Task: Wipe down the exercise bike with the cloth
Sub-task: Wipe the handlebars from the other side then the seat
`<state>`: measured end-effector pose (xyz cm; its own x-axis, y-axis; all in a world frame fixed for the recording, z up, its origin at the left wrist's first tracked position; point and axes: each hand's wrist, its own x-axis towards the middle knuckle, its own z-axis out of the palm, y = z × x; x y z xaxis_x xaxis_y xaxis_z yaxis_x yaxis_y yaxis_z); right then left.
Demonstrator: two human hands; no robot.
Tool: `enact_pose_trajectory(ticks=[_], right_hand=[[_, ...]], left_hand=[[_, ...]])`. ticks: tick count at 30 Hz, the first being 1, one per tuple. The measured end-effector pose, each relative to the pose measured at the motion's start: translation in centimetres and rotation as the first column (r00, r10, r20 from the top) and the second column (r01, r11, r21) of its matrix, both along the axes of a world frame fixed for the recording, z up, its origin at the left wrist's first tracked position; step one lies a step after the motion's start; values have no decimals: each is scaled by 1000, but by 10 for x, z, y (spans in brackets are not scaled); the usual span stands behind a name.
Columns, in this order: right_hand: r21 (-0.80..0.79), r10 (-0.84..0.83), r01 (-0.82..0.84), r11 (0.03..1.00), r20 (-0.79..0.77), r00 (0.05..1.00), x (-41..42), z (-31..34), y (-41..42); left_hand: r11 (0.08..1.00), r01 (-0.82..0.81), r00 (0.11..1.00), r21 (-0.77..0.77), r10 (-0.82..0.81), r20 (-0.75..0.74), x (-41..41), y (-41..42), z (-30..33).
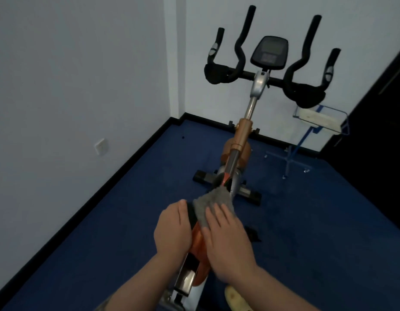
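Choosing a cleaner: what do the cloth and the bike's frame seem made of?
Cloth: grey, fuzzy, probably microfibre or terry, judging by its nubby pile. Bike frame: looks like metal with glossy orange-copper paint, given its sheen; the upper post is bare silver metal.

At lower centre a fuzzy grey cloth (213, 206) lies on the glossy orange metal frame (197, 240) of the exercise bike. Above it rise a shiny silver metal stem (250, 108) and matt black padded handlebars (241, 48). The dark blue carpet floor (306, 221) looks rough.
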<state>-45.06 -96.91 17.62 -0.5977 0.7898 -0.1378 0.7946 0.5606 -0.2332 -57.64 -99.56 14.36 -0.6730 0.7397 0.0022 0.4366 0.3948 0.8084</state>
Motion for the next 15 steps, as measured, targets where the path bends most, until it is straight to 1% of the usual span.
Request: enact_pose_trajectory(ticks=[2,5,7,8,10,11,13,15], right_hand=[[-43,37,-37,998,15,999,12,1,-27],[-24,30,-29,999,56,998,17,1,-30],[-20,-50,52,998,75,996,7,7,-7],[-55,-104,109,993,87,991,1,10,4],[-122,-247,253,960,62,967,-7,15,16],[-117,-262,270,956,73,962,-7,16,13],[1,-244,247,969,160,956,-1,11,-7],[45,-225,220,974,240,944,11,4,-30]], left_hand=[[1000,8,1000,12,-8,4,0,0,0],[1000,17,1000,10,-18,7,0,0,-1],[1000,6,1000,4,-6,4,0,0,-2],[1000,8,1000,0,-8,-13,0,0,-2],[1000,25,998,-8,-25,-61,-1,-1,-3],[999,33,996,-9,-34,-78,-1,-1,-4],[999,41,995,-11,-42,-96,-3,0,-5],[999,44,993,-19,-46,-107,-4,1,-5]])
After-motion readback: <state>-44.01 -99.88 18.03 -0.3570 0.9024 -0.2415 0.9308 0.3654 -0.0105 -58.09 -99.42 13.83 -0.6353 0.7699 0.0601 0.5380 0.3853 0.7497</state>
